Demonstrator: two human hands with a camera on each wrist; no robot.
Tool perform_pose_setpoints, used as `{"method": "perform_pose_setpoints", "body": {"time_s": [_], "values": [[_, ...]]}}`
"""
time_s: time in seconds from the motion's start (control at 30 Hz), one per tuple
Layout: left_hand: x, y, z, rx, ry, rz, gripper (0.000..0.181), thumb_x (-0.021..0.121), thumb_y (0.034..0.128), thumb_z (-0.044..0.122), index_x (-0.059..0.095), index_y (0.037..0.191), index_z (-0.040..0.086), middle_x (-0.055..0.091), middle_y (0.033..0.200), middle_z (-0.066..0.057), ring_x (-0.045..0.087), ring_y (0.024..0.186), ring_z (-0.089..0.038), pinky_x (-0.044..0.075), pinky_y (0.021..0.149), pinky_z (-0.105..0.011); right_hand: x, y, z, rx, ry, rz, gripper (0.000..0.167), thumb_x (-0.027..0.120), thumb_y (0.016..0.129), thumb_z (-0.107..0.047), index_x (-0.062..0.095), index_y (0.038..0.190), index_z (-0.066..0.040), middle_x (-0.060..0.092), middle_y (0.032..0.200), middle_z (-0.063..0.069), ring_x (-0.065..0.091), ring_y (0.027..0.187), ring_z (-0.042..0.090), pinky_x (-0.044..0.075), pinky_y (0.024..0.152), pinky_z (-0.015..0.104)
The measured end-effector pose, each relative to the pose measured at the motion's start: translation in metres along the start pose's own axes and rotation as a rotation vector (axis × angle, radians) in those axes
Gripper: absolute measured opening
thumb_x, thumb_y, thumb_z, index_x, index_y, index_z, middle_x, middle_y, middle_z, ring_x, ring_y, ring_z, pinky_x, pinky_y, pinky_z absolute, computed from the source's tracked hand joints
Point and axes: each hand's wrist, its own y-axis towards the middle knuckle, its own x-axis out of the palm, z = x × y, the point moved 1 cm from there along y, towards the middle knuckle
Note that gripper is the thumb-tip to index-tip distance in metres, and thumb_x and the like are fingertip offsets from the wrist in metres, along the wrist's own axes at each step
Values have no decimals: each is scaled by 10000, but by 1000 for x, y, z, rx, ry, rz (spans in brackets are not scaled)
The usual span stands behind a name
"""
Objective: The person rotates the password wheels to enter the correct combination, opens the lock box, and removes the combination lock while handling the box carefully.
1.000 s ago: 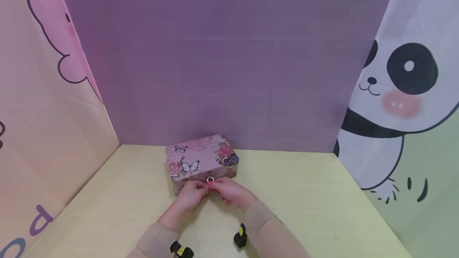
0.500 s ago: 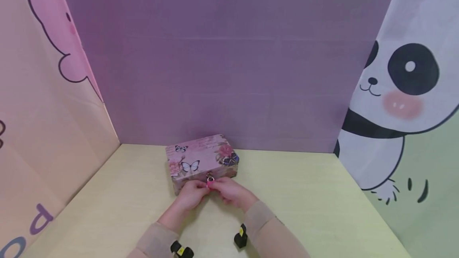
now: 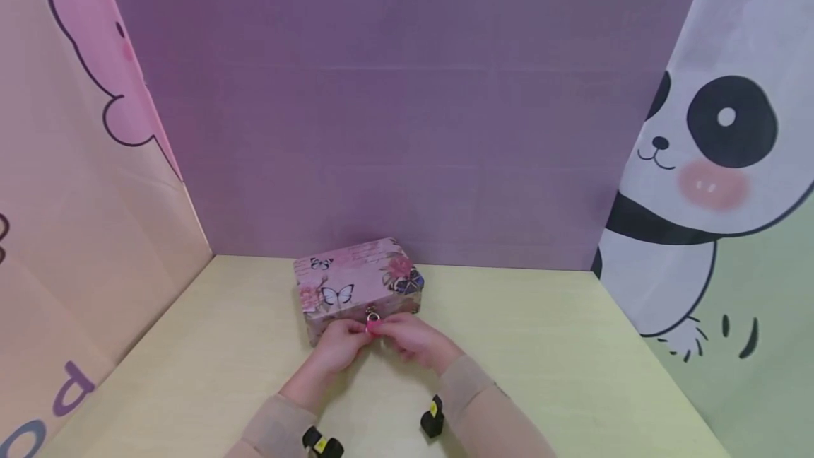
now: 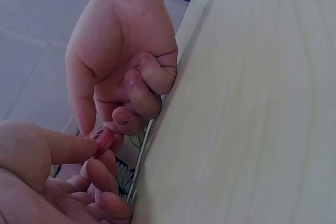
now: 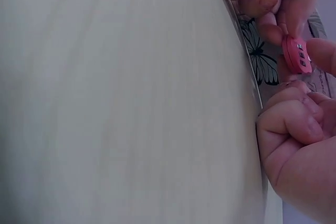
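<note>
A pink padlock (image 3: pixel 373 326) with a metal shackle hangs at the front clasp of a closed pink box (image 3: pixel 352 278) with butterflies and flowers. My left hand (image 3: pixel 335 350) pinches the padlock from its left side, and my right hand (image 3: pixel 416 341) pinches it from the right. Both wrist views show the padlock (image 4: pixel 105 141) (image 5: pixel 296 55) between the fingertips of the two hands, with small dials on its edge. The remaining fingers of each hand are curled. Parts of the padlock are covered by the fingers.
The box stands on a pale wooden table (image 3: pixel 540 345), near a purple backdrop (image 3: pixel 407 112). Printed cloths with a pink figure and a panda (image 3: pixel 731 196) flank the table. Small black devices (image 3: pixel 432 418) are at both wrists.
My right wrist and forearm have shifted slightly to the right, with the fingertips staying at the padlock. The left hand and the box look unmoved.
</note>
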Motion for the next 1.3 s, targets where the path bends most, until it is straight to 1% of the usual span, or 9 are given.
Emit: {"method": "perform_pose_setpoints", "body": {"time_s": [0.2,0.3,0.4,0.5,0.53,0.8,0.93,1.13,1.3], "values": [[1,1,0,-1,0,0,161,737,892,70,699,864,-83,570,718,-26,476,647,-126,398,578,-246,-13,-2,4,4,14,-1,277,674,967,-279,726,1126,-58,404,601,-66,305,476,67,269,438,217],[1,1,1,1,-2,1,163,738,888,77,696,861,-78,581,727,-37,481,647,-125,409,583,-249,-20,-5,4,-5,3,1,312,661,976,-271,704,1180,-38,430,622,-53,313,484,66,277,443,213],[0,1,1,-16,-8,0,164,732,893,87,694,867,-70,594,752,-52,492,664,-130,421,597,-255,-27,-7,3,-14,-13,9,348,655,982,-276,677,1224,-26,455,648,-36,321,490,70,287,450,213],[0,0,2,-16,8,0,159,713,901,80,689,879,-75,608,780,-77,507,677,-144,437,602,-266,-31,-8,2,-13,-16,13,359,659,983,-282,660,1234,-26,461,673,-27,327,503,77,292,460,218],[0,0,2,-27,8,0,151,707,903,76,689,883,-73,611,790,-80,511,686,-147,440,610,-268,-32,-8,2,-12,-16,14,356,661,982,-285,658,1232,-31,457,676,-27,327,508,78,292,464,220],[1,0,2,-56,21,-6,125,639,935,41,672,940,-79,630,868,-150,532,730,-171,461,648,-295,-35,-9,2,0,7,-2,343,663,982,-277,652,1220,-31,416,642,-56,308,501,74,272,459,221],[2,0,2,-68,18,-10,124,627,944,41,672,942,-74,625,863,-147,522,717,-169,450,640,-294,-37,-10,1,-10,2,-7,336,662,984,-274,655,1214,-28,446,669,-49,320,511,70,284,464,217],[2,2,2,-54,19,-5,126,629,947,46,670,915,-68,626,857,-140,520,724,-167,448,636,-289,-41,-12,-3,-34,-9,-1,315,643,995,-243,658,1199,-4,509,753,1,331,515,64,292,466,209],[2,2,1,-65,9,-5,124,627,948,46,672,907,-62,619,845,-130,517,719,-169,446,641,-301,-37,-9,-3,-47,-7,-9,309,665,981,-239,666,1182,-4,506,715,-10,332,494,54,290,452,206]]}}
